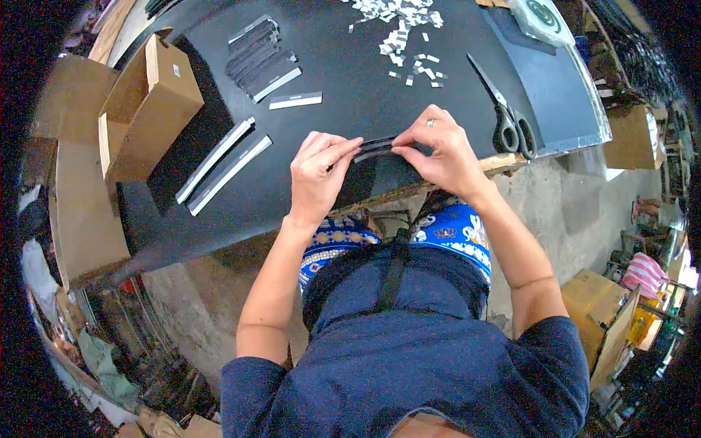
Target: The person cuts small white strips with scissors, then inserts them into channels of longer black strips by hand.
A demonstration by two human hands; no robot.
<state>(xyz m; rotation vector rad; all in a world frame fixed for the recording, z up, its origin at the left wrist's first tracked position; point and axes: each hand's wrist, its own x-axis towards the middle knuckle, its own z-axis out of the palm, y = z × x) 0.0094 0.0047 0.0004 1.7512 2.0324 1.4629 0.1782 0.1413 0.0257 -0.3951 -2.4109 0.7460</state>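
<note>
A thin dark strip (377, 149) is stretched between my two hands above the table's near edge. My left hand (318, 168) pinches its left end and my right hand (440, 150), with a ring on one finger, pinches the right end. Left of my hands lie two long black-and-white strips (230, 175). Farther back is a stack of dark strips (261, 58), with a short white-edged strip (296, 101) beside it. Black-handled scissors (504, 117) lie to the right of my right hand, blades pointing away from me.
Many small white and grey pieces (398, 33) are scattered at the far side of the black table (336, 66). An open cardboard box (157, 102) stands on the left. A grey sheet (544, 87) covers the right end. Another carton (599, 314) is on the floor at right.
</note>
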